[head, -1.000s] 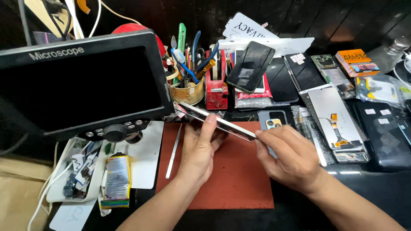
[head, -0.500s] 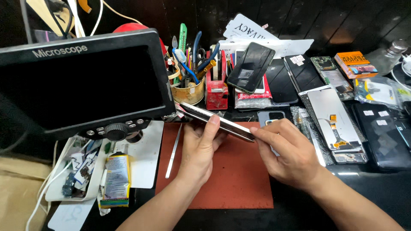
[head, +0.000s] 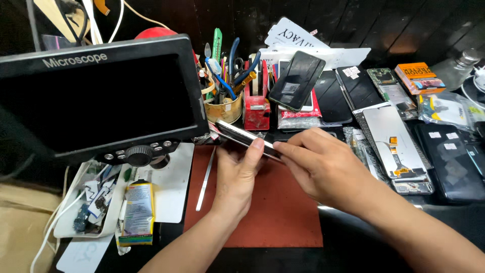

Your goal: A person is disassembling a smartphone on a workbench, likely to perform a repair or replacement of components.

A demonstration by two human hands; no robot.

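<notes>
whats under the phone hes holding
A red mat lies under the phone, which both hands, left and right, hold above it. The hands cover part of the mat.

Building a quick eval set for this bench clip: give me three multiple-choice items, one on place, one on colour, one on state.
1. Where does the thin metal pry tool lie?
A. On the red mat's left edge
B. In the tool cup
C. On the microscope screen

2. What colour is the work mat?
A. Blue
B. Red
C. Grey

3. How is the phone held?
A. Flat on the mat
B. Edge-on, between both hands
C. By one hand alone

Key: 1 A, it lies along that edge. 2 B, the mat is plainly red. 3 B, left hand and right hand both grip it above the mat.
</notes>
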